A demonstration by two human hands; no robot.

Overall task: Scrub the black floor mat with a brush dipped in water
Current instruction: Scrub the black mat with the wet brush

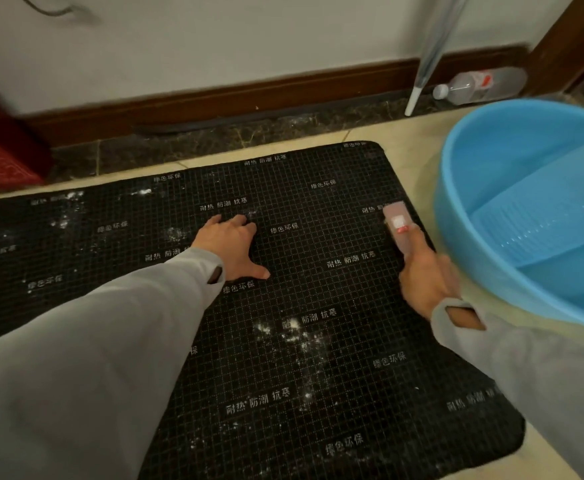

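The black floor mat (318, 278) lies flat on the tiled floor, printed with a white grid and white characters and dusted with white specks in patches. My left hand (235, 245) presses flat on the mat near its middle, fingers spread. My right hand (425, 275) grips a pinkish brush (398, 221) with a red mark on its back. The brush rests on the mat close to its right edge. A blue basin (457, 202) with water stands just right of the mat.
A white wall with a brown skirting board (249, 98) runs behind the mat. A red carton (3, 157) sits at the left. A plastic bottle (474, 86) lies by the wall, beside a leaning white pole (422, 74). Beige floor tiles (418, 161) show around the mat.
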